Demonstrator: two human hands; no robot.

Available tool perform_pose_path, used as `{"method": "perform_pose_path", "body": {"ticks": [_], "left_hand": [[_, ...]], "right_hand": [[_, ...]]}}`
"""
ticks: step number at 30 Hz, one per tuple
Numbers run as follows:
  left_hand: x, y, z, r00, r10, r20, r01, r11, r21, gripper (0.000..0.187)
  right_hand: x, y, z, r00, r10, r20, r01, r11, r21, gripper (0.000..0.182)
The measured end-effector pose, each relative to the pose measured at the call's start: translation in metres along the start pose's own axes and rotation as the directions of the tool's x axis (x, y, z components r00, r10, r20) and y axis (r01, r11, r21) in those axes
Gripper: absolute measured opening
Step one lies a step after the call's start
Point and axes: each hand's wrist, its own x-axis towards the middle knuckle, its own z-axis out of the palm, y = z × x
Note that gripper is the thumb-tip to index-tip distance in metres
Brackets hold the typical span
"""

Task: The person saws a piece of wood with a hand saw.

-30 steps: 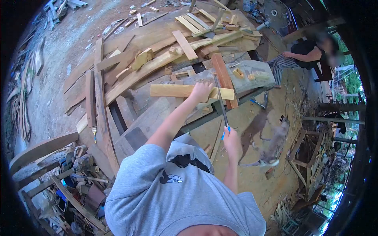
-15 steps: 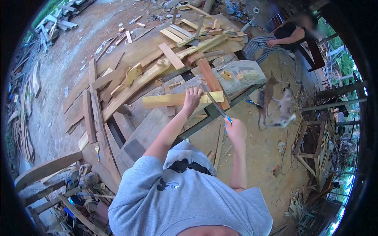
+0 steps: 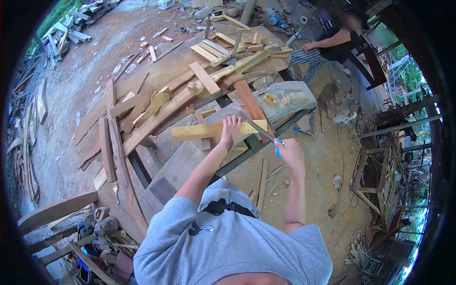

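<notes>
1. Right hand (image 3: 289,153): grip closed round the saw (image 3: 259,128) handle; blade slants over the pale plank's (image 3: 202,132) right end.
2. Plank lies across counter (image 3: 178,164). Advise even strokes, left fingers clear.
3. Left hand (image 3: 232,129) atop plank; thumb hidden, clamped or just pressing, cannot tell.
4. Teeth, cut depth indistinct.

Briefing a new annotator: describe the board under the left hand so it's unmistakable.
Find the weathered grey workbench in front of the grey T-shirt. There, the left hand rests on a long pale-yellow board lying across a reddish-brown plank. Unlike the loose boards behind, it has a saw crossing it near its right-hand end.
</notes>
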Motion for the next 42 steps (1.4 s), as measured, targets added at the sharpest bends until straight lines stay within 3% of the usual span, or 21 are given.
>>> {"method": "perform_pose_path", "body": {"ticks": [6,10,14,16,24,26,30,32,34,36,37,40,42], "left_hand": [[-0.001,0.0,-0.011,1.0,0.003,0.006,-0.004,1.0,0.009,0.018],[-0.003,-0.002,-0.013,1.0,0.018,0.021,-0.018,1.0,0.017,0.019],[-0.003,0.0,-0.007,0.998,0.006,-0.063,-0.005,1.0,0.01,0.023],[-0.005,-0.001,-0.011,1.0,0.027,-0.006,-0.027,1.0,-0.015,0.025],[-0.005,-0.002,-0.007,0.998,-0.02,-0.058,0.012,0.991,-0.137,0.02],[-0.005,-0.003,-0.003,0.997,-0.027,-0.076,0.016,0.99,-0.142,0.019],[-0.004,-0.002,0.003,0.994,-0.044,-0.104,0.031,0.991,-0.13,0.018],[-0.005,-0.001,0.011,0.989,-0.061,-0.135,0.042,0.989,-0.143,0.018],[-0.006,-0.001,0.013,0.998,0.004,-0.063,-0.011,0.993,-0.116,0.018],[-0.008,-0.003,0.003,1.0,0.005,0.005,-0.004,0.983,-0.184,0.022],[-0.007,-0.005,-0.002,0.997,0.005,0.074,0.014,0.968,-0.25,0.026],[-0.009,-0.01,-0.01,0.999,0.032,0.014,-0.026,0.956,-0.293,0.028],[-0.009,-0.009,-0.008,0.996,0.046,0.076,-0.024,0.965,-0.262,0.032]], "right_hand": [[0.011,0.005,-0.013,1.0,-0.022,0.02,0.023,0.999,-0.027,0.034],[0.011,0.005,-0.015,0.998,-0.022,0.064,0.019,0.998,0.057,0.035],[0.007,0.013,-0.009,0.998,-0.036,0.054,0.03,0.994,0.104,0.037],[0.013,0.017,-0.011,0.997,-0.041,0.06,0.035,0.993,0.109,0.036],[0.031,0.001,-0.022,0.985,-0.116,0.128,0.099,0.986,0.133,0.034],[0.021,-0.006,-0.017,0.999,-0.022,0.042,0.022,1.0,-0.005,0.033],[0.008,0.001,0.002,0.998,-0.044,-0.038,0.043,0.999,-0.019,0.033],[0.0,0.0,0.014,0.993,-0.038,-0.108,0.021,0.988,-0.151,0.032],[0.0,0.003,0.042,0.989,-0.068,-0.132,0.042,0.98,-0.194,0.031],[0.005,0.004,0.077,0.914,-0.161,-0.373,0.075,0.969,-0.234,0.034],[0.008,0.004,0.085,0.913,-0.171,-0.371,0.086,0.968,-0.235,0.034],[0.014,-0.004,0.095,0.912,-0.213,-0.352,0.179,0.976,-0.127,0.034],[0.016,-0.011,0.096,0.868,-0.253,-0.427,0.387,0.884,0.263,0.034]]}}
